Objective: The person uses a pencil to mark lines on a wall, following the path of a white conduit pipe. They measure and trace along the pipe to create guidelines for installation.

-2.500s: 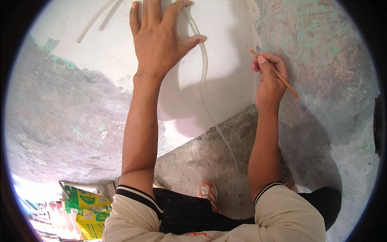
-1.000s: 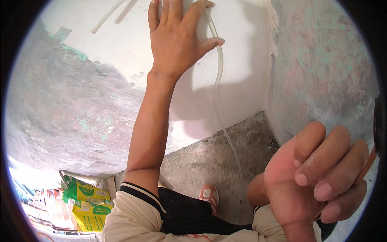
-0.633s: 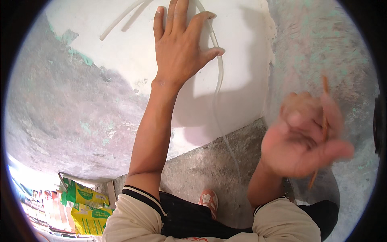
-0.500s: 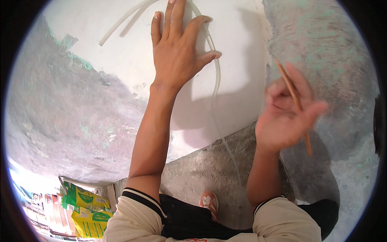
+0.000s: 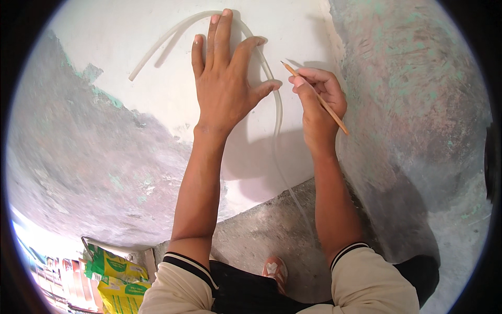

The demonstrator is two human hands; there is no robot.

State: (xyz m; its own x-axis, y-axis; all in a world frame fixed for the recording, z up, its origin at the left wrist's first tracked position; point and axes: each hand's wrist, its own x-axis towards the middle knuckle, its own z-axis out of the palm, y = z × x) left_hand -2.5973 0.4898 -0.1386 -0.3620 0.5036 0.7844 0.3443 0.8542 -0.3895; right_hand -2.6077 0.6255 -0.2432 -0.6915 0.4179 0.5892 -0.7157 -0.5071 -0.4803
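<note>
A clear flexible tube (image 5: pixel 175 30) arches over the white wall and hangs down on the right. My left hand (image 5: pixel 222 94) lies against the wall inside the arch with its fingers spread. Its thumb and forefinger tips rest across the right side of the tube, and its longest fingers reach the top of the arch. Just right of the tube, my right hand (image 5: pixel 324 102) is closed on a light wooden pencil (image 5: pixel 329 111). The pencil's dark tip points up and left, a short way from the tube.
A rough, patchy grey-green wall (image 5: pixel 413 89) meets the white wall (image 5: pixel 251 141) at a corner on the right. Below lies a concrete floor (image 5: pixel 251 225), with my pink shoe (image 5: pixel 275 269) on it. Yellow-green bags (image 5: pixel 123 280) are at lower left.
My right hand has swung left from the corner side to beside the tube, and the pencil now points up-left in a writing grip. The left hand keeps its place on the tube.
</note>
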